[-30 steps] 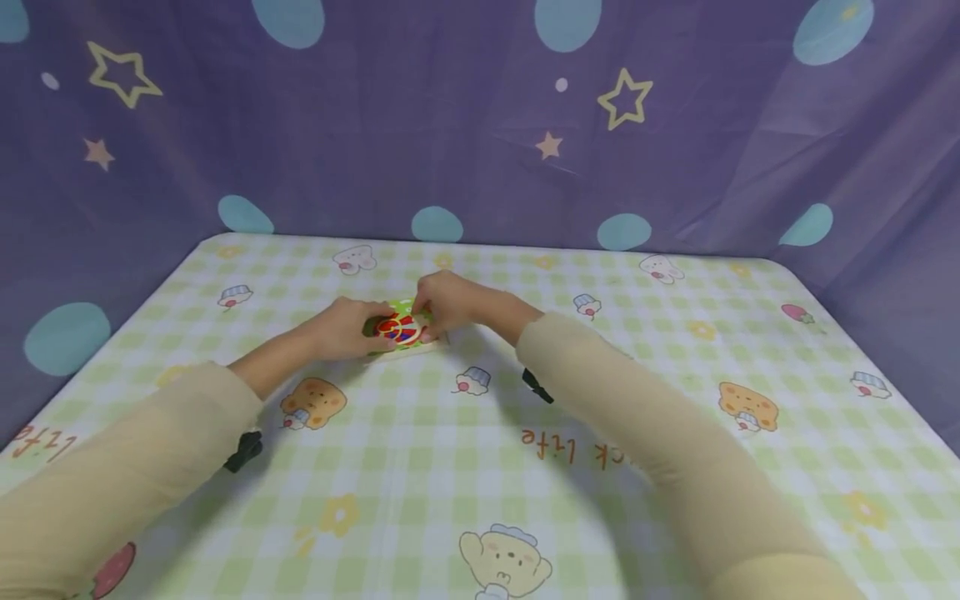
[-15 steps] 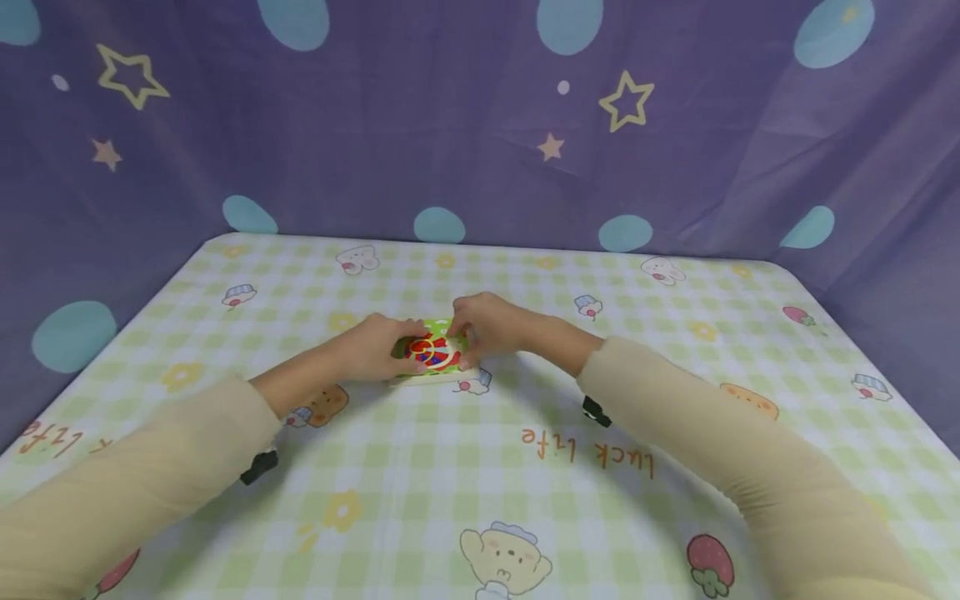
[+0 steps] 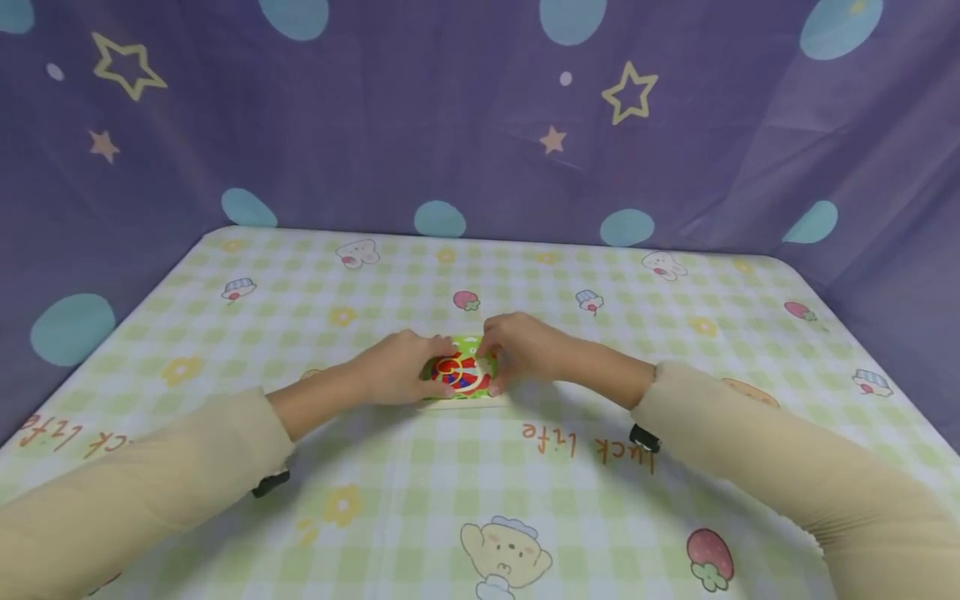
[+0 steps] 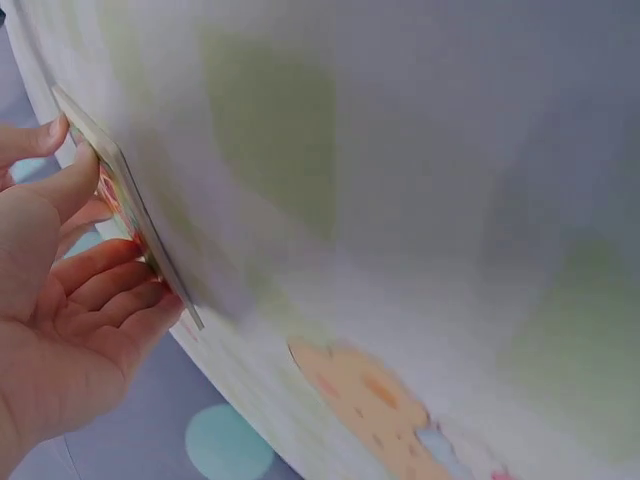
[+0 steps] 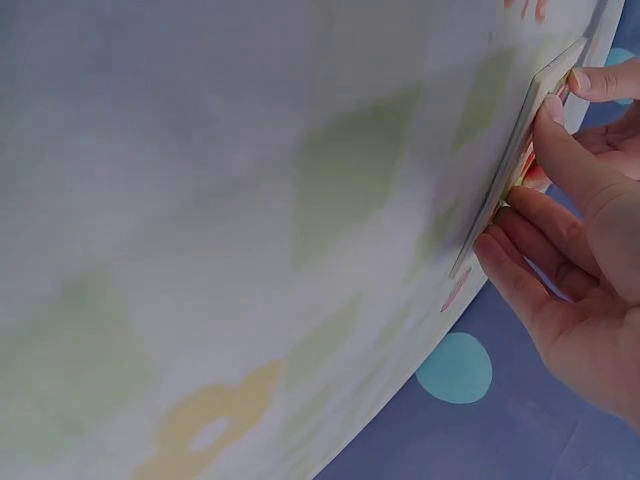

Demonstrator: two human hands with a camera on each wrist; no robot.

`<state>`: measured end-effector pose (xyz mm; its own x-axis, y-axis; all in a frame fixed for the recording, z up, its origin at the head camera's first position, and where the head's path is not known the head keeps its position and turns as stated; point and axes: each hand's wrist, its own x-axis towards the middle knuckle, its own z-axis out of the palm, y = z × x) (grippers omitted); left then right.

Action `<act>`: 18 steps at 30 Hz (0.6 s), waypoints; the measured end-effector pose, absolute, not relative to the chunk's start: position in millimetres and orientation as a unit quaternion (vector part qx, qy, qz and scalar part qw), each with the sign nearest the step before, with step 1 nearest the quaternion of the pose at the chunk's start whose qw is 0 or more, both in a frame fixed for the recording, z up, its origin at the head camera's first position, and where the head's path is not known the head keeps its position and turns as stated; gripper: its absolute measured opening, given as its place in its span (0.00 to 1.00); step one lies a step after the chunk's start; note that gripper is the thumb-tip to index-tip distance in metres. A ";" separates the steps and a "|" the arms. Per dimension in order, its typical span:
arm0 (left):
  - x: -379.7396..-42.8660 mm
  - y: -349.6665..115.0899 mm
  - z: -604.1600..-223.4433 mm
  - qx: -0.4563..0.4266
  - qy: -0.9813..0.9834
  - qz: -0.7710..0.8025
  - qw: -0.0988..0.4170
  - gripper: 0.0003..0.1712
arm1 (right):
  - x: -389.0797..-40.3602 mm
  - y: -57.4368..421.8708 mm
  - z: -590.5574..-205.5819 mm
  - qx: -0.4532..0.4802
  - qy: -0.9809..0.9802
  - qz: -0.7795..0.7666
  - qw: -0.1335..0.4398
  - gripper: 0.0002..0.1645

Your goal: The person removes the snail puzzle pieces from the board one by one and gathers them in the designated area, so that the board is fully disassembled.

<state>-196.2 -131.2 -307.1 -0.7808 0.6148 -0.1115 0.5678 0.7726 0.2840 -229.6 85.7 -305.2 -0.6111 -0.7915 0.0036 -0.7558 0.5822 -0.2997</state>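
A small flat picture board (image 3: 463, 375), with a pale rim and a red, blue and green printed face, lies on the tablecloth near the middle of the table. My left hand (image 3: 401, 368) grips its left end, thumb at the near side and fingers over the far side. On the right end, my right hand (image 3: 528, 350) holds it the same way. From the left wrist, the board's thin pale edge (image 4: 96, 134) shows beneath the thumb. The right wrist view has the fingers (image 5: 545, 225) bent against the board. Both ends of the picture are hidden by the hands.
A green-and-white checked tablecloth (image 3: 435, 492) with cartoon prints covers the table. Behind it hangs a purple curtain (image 3: 465, 125) with stars and dots. Dark wrist devices (image 3: 645, 437) show beneath the sleeves.
Both hands and the board between them have moved right and nearer to me across the cloth. The grip at each end looks the same throughout.
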 end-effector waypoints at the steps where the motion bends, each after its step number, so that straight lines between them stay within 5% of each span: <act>1: -193.7 -129.7 -307.4 0.320 0.935 0.119 0.097 0.34 | -226.6 87.8 -305.5 -0.437 0.887 -0.138 0.063 0.26; 18: -157.2 -104.3 -312.8 0.355 0.924 0.123 0.075 0.36 | -179.8 121.1 -308.6 -0.438 0.889 -0.127 0.042 0.26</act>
<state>-157.2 -104.3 -312.8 -0.7368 0.6742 -0.0518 0.6374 0.7180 0.2797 -179.8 121.1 -308.6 -0.6129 -0.7893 0.0364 -0.7681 0.5843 -0.2620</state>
